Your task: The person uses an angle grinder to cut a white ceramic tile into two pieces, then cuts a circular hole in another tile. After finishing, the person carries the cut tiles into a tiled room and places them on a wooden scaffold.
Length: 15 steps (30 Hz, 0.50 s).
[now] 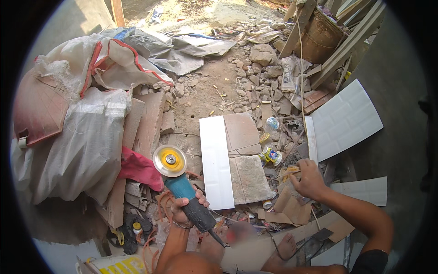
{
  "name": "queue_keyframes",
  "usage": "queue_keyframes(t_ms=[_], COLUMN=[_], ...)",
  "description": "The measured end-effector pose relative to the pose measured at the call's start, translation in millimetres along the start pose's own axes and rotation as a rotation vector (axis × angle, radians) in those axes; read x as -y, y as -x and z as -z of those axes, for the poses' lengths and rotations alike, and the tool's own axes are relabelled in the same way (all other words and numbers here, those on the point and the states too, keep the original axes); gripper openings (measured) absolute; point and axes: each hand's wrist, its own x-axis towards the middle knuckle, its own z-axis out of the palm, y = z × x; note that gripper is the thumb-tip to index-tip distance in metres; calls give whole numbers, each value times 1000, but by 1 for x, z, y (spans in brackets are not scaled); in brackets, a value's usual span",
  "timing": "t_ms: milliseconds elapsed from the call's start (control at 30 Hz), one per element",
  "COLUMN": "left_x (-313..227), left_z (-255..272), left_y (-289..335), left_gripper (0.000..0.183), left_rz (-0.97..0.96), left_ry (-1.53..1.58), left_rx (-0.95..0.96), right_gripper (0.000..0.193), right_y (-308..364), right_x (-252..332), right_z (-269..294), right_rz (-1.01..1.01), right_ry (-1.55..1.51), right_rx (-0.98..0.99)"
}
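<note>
My left hand (179, 213) is wrapped round the body of a teal and black angle grinder (180, 188). Its round disc (169, 160), yellow in the middle with a pale rim, faces up at the far end of the tool. To the right of the grinder, a long white tile strip (217, 164) lies beside two rough slabs (248, 180). My right hand (311, 179) is bent with fingers pinched together, close to the lower end of a narrow pale strip (311, 139). What those fingers hold, if anything, is unclear.
A large white tile (344, 121) leans at the right, with another white piece (365, 191) below it. White sacks (82, 137) cover a pile at left. Rubble (269, 73), a rusty bucket (321, 36) and planks stand farther off. Orange cord (163, 201) lies near the grinder.
</note>
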Motion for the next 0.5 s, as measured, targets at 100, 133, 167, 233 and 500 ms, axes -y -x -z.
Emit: queue_keyframes(t_ms=[100, 133, 167, 233, 500], left_x=[-5, -7, -9, -15, -38], left_z=[8, 10, 12, 16, 35], left_y=[8, 11, 14, 17, 12], left_gripper=[52, 52, 53, 53, 52], left_rz=[-37, -53, -88, -103, -104], left_ry=[29, 30, -8, 1, -16], left_rx=[-2, 5, -31, -30, 8], right_gripper=[87, 108, 115, 125, 116], right_y=[-40, -54, -61, -70, -85], right_x=[108, 140, 176, 222, 248], right_z=[-90, -116, -140, -169, -172], right_rz=[-154, -251, -339, -501, -695], right_ry=[-35, -146, -120, -112, -142], right_rx=[415, 534, 412, 268, 89])
